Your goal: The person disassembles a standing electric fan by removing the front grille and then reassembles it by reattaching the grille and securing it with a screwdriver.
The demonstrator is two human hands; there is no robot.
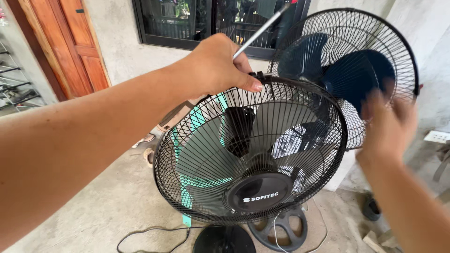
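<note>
Black fan guard [206, 154] of the near stand fan, centre; second fan [347, 70] just behind it. Our left hand [213, 65] grips a screwdriver [260, 30] at the guard's top rim. Right hand [389, 119] blurred beside it, grip unclear.

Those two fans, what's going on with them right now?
A person stands over two black pedestal fans on a concrete floor. The left hand grips a screwdriver while resting on the top rim of the near fan's grille. The right hand, blurred, is at the grille of the far fan. Both grilles look closed.
</note>
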